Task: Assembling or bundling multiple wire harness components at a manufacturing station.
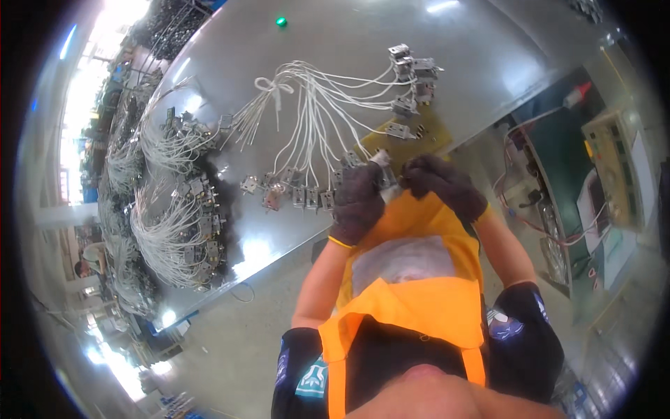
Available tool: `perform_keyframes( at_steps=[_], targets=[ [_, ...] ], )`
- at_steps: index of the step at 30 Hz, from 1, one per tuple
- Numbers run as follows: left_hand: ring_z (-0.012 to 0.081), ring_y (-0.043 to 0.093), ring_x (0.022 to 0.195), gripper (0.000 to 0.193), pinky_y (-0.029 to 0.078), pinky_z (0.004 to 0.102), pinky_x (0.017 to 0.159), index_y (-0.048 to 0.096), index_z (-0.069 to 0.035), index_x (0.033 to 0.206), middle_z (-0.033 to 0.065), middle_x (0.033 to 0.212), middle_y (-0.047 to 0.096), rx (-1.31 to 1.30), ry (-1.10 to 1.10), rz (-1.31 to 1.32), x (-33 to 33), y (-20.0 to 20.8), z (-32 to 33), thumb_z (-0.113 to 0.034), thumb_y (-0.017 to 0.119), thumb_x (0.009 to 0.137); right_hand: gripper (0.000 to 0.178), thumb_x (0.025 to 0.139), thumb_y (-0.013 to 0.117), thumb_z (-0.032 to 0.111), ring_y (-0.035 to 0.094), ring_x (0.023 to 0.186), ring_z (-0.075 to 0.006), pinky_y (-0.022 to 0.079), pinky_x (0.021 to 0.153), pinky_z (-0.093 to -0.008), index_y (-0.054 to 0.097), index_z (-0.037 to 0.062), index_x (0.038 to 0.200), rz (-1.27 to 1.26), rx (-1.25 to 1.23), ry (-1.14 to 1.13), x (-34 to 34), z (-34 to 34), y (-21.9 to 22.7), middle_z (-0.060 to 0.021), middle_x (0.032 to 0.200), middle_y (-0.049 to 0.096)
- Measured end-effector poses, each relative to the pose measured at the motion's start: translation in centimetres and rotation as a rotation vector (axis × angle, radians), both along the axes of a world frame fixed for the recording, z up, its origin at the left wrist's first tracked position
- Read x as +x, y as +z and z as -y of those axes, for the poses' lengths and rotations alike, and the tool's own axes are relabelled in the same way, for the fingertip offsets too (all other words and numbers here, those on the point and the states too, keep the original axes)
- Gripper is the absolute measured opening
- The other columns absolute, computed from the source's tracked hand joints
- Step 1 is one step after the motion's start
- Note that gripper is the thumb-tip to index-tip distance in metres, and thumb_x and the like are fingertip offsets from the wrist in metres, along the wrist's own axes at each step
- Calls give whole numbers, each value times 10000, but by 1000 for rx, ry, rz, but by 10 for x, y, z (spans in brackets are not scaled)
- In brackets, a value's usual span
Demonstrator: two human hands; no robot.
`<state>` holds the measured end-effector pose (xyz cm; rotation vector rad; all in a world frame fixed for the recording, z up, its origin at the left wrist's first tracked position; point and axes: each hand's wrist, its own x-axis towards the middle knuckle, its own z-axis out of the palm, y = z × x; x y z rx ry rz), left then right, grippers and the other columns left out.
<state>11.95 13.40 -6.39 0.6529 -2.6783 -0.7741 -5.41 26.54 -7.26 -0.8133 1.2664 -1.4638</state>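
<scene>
Both my hands wear dark gloves and meet at the table's near edge. My left hand [359,199] is closed on a small metal part [384,173] with a white wire. Beside it, my right hand [443,185] has its fingers pinched together; what they grip, if anything, is hidden. Under and beyond them lies a yellow sheet [429,136]. A bundle of white wires [307,84], tied with a white strip [273,88], fans out over the table. Small boxy metal parts sit at the wire ends, some in a row [310,197] left of my left hand, others in a cluster [415,73] farther away.
Heaps of similar wired metal parts [167,237] cover the left side of the grey metal table [335,31]. A green light [281,22] shows at the far side. At the right stands a beige box-shaped device [614,167] with loose cables.
</scene>
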Motion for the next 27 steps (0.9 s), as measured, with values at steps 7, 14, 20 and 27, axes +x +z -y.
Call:
perform_keyframes(
  at_steps=[7, 14, 20, 27],
  targets=[
    [150, 605, 990, 506, 499, 286, 839, 497, -1, 1318, 57, 1090, 615, 775, 201, -288, 5, 1, 18, -36, 689, 851, 224, 978, 576, 211, 608, 851, -69, 492, 682, -218, 626, 59, 1135, -151, -171, -428, -33, 36, -22, -18, 944, 667],
    [142, 600, 927, 499, 500, 287, 830, 544, 2, 1266, 60, 993, 623, 401, 269, -297, -25, -8, 12, -111, 740, 822, 298, 999, 512, 283, 609, 655, -94, 493, 611, -231, 628, 49, 1143, 65, 112, -310, -2, 0, -13, -40, 817, 675],
    [293, 585, 868, 569, 471, 417, 776, 567, -53, 1209, 113, 915, 605, -101, 246, -202, -35, 2, -5, -269, 810, 742, 315, 987, 506, 278, 596, 643, -103, 502, 635, -240, 612, 28, 1147, 72, 243, -334, 25, -8, 11, -43, 817, 654],
    [328, 602, 905, 527, 471, 421, 798, 558, -47, 1224, 137, 985, 629, -111, 115, -144, -30, -4, 17, -290, 758, 802, 256, 971, 587, 210, 595, 666, -85, 507, 610, -241, 611, 42, 1163, 6, 120, -237, 41, -15, -10, -23, 874, 648]
  ],
)
